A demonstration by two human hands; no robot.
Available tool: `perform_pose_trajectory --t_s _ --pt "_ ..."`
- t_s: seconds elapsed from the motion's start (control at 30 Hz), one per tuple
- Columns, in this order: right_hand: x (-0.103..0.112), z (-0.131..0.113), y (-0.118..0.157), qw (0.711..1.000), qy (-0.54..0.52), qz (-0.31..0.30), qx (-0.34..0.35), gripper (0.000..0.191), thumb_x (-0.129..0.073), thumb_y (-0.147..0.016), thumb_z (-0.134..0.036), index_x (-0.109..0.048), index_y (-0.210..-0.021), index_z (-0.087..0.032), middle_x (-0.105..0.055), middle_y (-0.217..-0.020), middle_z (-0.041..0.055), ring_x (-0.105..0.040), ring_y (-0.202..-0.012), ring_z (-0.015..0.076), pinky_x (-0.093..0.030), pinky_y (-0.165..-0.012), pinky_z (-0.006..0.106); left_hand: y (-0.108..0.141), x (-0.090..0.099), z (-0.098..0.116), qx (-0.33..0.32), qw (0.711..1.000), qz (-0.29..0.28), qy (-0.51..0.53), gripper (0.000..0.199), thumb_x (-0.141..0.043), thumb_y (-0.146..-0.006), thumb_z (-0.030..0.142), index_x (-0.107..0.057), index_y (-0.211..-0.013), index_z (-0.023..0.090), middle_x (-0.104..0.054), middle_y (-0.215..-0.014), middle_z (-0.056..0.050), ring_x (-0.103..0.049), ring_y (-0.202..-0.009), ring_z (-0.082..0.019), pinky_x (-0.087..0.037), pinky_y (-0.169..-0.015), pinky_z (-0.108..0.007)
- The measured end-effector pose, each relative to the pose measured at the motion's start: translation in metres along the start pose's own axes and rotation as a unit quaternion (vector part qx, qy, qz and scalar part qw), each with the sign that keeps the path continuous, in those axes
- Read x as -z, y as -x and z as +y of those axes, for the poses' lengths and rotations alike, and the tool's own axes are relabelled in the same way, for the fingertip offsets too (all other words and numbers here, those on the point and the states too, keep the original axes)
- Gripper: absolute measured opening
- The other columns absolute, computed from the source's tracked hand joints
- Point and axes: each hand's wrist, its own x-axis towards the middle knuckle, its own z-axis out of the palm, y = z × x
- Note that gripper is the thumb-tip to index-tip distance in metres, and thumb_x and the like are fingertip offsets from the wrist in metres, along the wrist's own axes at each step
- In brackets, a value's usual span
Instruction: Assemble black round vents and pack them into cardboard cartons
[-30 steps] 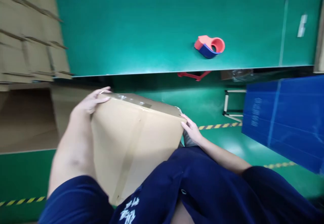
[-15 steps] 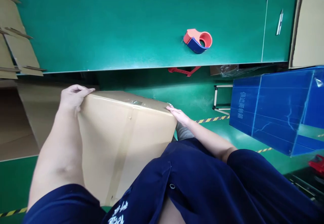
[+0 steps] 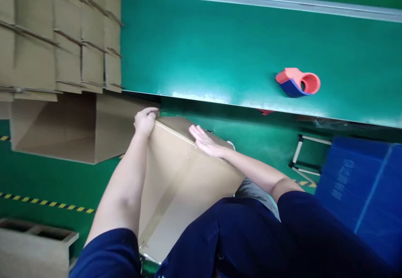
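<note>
Gripping, the left hand [image 3: 145, 122] should hold steady the eleven o'clock corner of the carton [image 3: 186, 184], which lies toward six o'clock in view, while the right hand [image 3: 206, 142], fingers outstretched across the carton's one o'clock edge, should press evenly.

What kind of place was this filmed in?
Probably a packing area in a warehouse or factory: a handheld tape dispenser lies on a long green table, a taped cardboard box stands before the person, and yellow-and-black striped lines mark the floor.
</note>
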Motion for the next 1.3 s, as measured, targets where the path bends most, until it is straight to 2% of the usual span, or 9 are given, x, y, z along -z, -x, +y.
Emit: perform_pose_trajectory --t_s 0.1,0.33,0.5,0.67,0.83,0.93,1.0,1.17,1.3 --pt "-0.009 -0.015 -0.056 0.997 0.014 -0.075 0.004 0.096 -0.018 -0.091 -0.088 -0.021 -0.167 -0.029 -0.011 -0.175 -0.0009 0.0 -0.162 0.0258 -0.005 -0.132 0.049 0.008 0.003 0.005 0.037 0.998 0.048 -0.002 0.034 -0.055 -0.087 0.027 -0.079 -0.111 0.025 -0.077 -0.114 -0.004 -0.066 -0.114 -0.031 -0.048 -0.105 -0.045" --pt "-0.045 -0.038 -0.185 0.992 0.019 -0.085 0.094 0.094 -0.008 -0.094 -0.084 -0.019 -0.167 -0.026 -0.011 -0.175 -0.0025 -0.004 -0.162 0.0213 -0.004 -0.133 0.044 0.012 0.002 0.006 0.047 0.991 0.121 0.036 0.038 -0.042 -0.098 0.035 -0.073 -0.117 0.022 -0.075 -0.119 -0.006 -0.067 -0.113 -0.026 -0.049 -0.101 -0.034" --pt "-0.038 -0.036 -0.205 0.995 0.026 -0.054 -0.08 0.092 -0.007 -0.099 -0.078 -0.018 -0.167 -0.017 -0.009 -0.175 0.0056 -0.001 -0.162 0.0248 -0.002 -0.132 0.049 0.011 0.001 0.006 0.054 0.989 0.138 0.028 0.037 -0.043 -0.099 0.039 -0.073 -0.107 0.02 -0.076 -0.105 -0.009 -0.068 -0.103 -0.027 -0.049 -0.093 -0.034" --pt "-0.025 -0.027 -0.164 0.996 0.002 -0.046 0.079 0.089 -0.009 -0.096 -0.081 -0.023 -0.166 -0.027 -0.011 -0.175 -0.0018 -0.001 -0.162 0.0192 -0.004 -0.133 0.043 0.014 0.002 0.011 0.081 0.99 0.112 0.038 0.042 -0.037 -0.102 0.045 -0.07 -0.116 0.021 -0.072 -0.118 -0.014 -0.063 -0.113 -0.033 -0.044 -0.098 -0.041" --pt "-0.011 0.013 -0.068 0.992 0.099 0.026 -0.073 0.099 -0.022 -0.091 -0.085 -0.026 -0.166 -0.021 -0.018 -0.173 0.0085 -0.008 -0.161 0.0277 -0.006 -0.133 0.052 0.03 0.008 0.022 0.089 0.989 0.099 0.06 0.04 -0.037 -0.103 0.044 -0.071 -0.107 0.022 -0.07 -0.115 -0.02 -0.065 -0.112 -0.037 -0.044 -0.095 -0.047" --pt "-0.003 0.058 -0.009 0.981 0.165 0.105 0.01 0.076 -0.029 -0.097 -0.072 -0.019 -0.165 -0.041 -0.019 -0.172 -0.0047 -0.014 -0.159 0.0221 -0.021 -0.132 0.05 0.03 0.011 0.026 0.059 0.984 0.138 0.097 0.036 -0.041 -0.103 0.04 -0.072 -0.104 0.021 -0.071 -0.11 -0.019 -0.067 -0.109 -0.034 -0.047 -0.097 -0.046" --pt "-0.003 0.079 0.024 0.957 0.256 0.127 0.049 0.076 -0.031 -0.097 -0.069 -0.019 -0.166 -0.04 -0.023 -0.171 -0.0042 -0.018 -0.159 0.0252 -0.025 -0.13 0.054 0.039 0.009 0.028 0.041 0.977 0.169 0.127 0.039 -0.038 -0.103 0.037 -0.07 -0.119 0.019 -0.067 -0.126 -0.02 -0.061 -0.124 -0.032 -0.044 -0.108 -0.045" --pt "-0.013 0.065 0.061 0.865 0.473 0.153 0.067 0.084 -0.025 -0.098 -0.067 -0.027 -0.165 -0.017 -0.035 -0.167 0.0126 -0.03 -0.156 0.0355 -0.029 -0.123 0.064 0.135 -0.02 0.024 -0.008 0.963 0.182 0.198 0.062 -0.047 -0.098 0.036 -0.045 -0.154 0.009 -0.034 -0.165 -0.021 -0.024 -0.157 -0.034 -0.023 -0.128 -0.051" --pt "-0.034 0.036 0.073 0.801 0.512 0.298 0.09 0.087 -0.018 -0.097 -0.066 -0.025 -0.165 -0.011 -0.039 -0.163 0.0219 -0.034 -0.153 0.0396 -0.027 -0.118 0.071 0.265 -0.015 -0.049 -0.132 0.956 0.127 0.228 0.062 -0.068 -0.087 0.042 -0.06 -0.145 0.02 -0.049 -0.157 -0.013 -0.04 -0.15 -0.03 -0.028 -0.127 -0.045"
